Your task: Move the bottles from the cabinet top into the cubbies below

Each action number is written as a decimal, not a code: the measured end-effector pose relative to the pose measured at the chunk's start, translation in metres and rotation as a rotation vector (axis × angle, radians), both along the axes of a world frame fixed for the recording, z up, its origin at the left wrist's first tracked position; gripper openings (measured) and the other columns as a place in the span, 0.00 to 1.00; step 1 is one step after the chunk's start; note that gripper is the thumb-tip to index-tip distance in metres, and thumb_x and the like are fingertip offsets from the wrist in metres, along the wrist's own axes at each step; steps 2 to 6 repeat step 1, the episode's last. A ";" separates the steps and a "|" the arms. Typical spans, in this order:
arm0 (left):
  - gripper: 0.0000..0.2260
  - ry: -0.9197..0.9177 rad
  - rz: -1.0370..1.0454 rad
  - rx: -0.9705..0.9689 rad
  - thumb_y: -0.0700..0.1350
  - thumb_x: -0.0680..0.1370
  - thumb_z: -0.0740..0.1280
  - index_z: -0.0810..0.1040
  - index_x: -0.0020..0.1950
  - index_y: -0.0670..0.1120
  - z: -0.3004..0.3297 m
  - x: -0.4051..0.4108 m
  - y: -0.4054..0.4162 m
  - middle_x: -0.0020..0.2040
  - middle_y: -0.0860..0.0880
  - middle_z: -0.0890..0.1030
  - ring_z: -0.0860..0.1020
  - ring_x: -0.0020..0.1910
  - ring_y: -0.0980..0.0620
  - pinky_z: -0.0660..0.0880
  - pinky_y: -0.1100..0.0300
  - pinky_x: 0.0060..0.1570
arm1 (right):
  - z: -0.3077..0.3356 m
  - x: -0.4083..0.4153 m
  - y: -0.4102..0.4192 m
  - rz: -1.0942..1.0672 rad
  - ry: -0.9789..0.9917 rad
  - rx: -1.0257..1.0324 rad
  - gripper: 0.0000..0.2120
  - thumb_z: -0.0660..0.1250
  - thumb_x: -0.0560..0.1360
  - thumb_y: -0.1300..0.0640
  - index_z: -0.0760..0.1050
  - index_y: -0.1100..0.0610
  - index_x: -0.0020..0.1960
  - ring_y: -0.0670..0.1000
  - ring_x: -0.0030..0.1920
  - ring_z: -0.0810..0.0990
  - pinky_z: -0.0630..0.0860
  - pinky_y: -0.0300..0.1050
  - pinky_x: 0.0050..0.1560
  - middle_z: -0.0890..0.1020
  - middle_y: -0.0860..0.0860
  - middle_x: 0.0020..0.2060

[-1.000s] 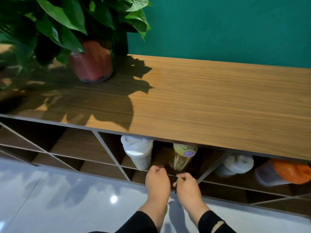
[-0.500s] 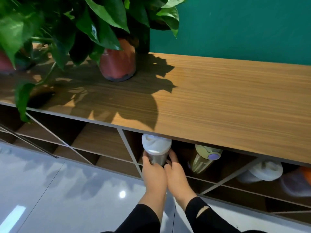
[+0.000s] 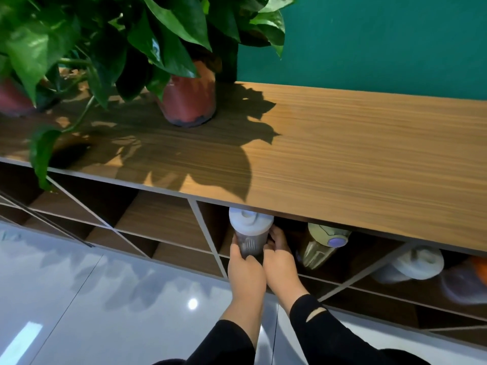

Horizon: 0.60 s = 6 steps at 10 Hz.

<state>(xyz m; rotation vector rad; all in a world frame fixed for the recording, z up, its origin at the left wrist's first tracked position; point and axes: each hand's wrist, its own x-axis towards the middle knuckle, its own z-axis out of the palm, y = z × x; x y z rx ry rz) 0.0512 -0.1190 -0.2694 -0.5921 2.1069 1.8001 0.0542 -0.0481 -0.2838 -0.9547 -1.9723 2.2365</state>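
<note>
Both hands reached into one cubby point(image 3: 210, 233) just under the cabinet top point(image 3: 342, 167). The left hand point(image 3: 245, 272) gripped the left side of a shaker point(image 3: 249, 234), a grey bottle with a white flip lid, its fingers point(image 3: 235, 245) curled round the body. The right hand point(image 3: 280, 267) held the other side, fingers point(image 3: 274, 237) wrapped onto the bottle below the lid. The shaker stood roughly upright at the front of the cubby, lid just below the top's edge. Whether its base touched the cubby floor could not be told, as the hands hid it.

In the same cubby, to the right and apart from the shaker, a yellow bottle point(image 3: 322, 246) with a purple button leaned with its lid toward the camera. Beyond a slanted divider, a second white-lidded bottle point(image 3: 413, 266) lay tilted in the next cubby, blurred. At the far right edge an orange-lidded bottle point(image 3: 471, 280) showed only partly, also blurred.

On the top, a leafy plant in a red pot point(image 3: 188, 104) stood at the left near the green wall point(image 3: 382, 43), throwing a shadow across the wood. Another reddish pot point(image 3: 13, 100) sat at the far left edge. The cubbies to the left held nothing visible. Black sleeves point(image 3: 311, 314) covered both forearms above a glossy floor point(image 3: 105, 299).
</note>
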 end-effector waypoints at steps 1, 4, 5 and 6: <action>0.27 -0.002 0.034 -0.046 0.33 0.80 0.55 0.64 0.77 0.51 -0.001 -0.001 -0.004 0.66 0.45 0.78 0.78 0.62 0.43 0.77 0.42 0.64 | -0.002 0.004 -0.004 0.012 -0.007 0.028 0.29 0.57 0.80 0.67 0.62 0.44 0.76 0.52 0.66 0.72 0.75 0.45 0.58 0.72 0.51 0.70; 0.27 -0.002 0.034 -0.046 0.33 0.80 0.55 0.64 0.77 0.51 -0.001 -0.001 -0.004 0.66 0.45 0.78 0.78 0.62 0.43 0.77 0.42 0.64 | -0.002 0.004 -0.004 0.012 -0.007 0.028 0.29 0.57 0.80 0.67 0.62 0.44 0.76 0.52 0.66 0.72 0.75 0.45 0.58 0.72 0.51 0.70; 0.27 -0.002 0.034 -0.046 0.33 0.80 0.55 0.64 0.77 0.51 -0.001 -0.001 -0.004 0.66 0.45 0.78 0.78 0.62 0.43 0.77 0.42 0.64 | -0.002 0.004 -0.004 0.012 -0.007 0.028 0.29 0.57 0.80 0.67 0.62 0.44 0.76 0.52 0.66 0.72 0.75 0.45 0.58 0.72 0.51 0.70; 0.27 -0.002 0.034 -0.046 0.33 0.80 0.55 0.64 0.77 0.51 -0.001 -0.001 -0.004 0.66 0.45 0.78 0.78 0.62 0.43 0.77 0.42 0.64 | -0.002 0.004 -0.004 0.012 -0.007 0.028 0.29 0.57 0.80 0.67 0.62 0.44 0.76 0.52 0.66 0.72 0.75 0.45 0.58 0.72 0.51 0.70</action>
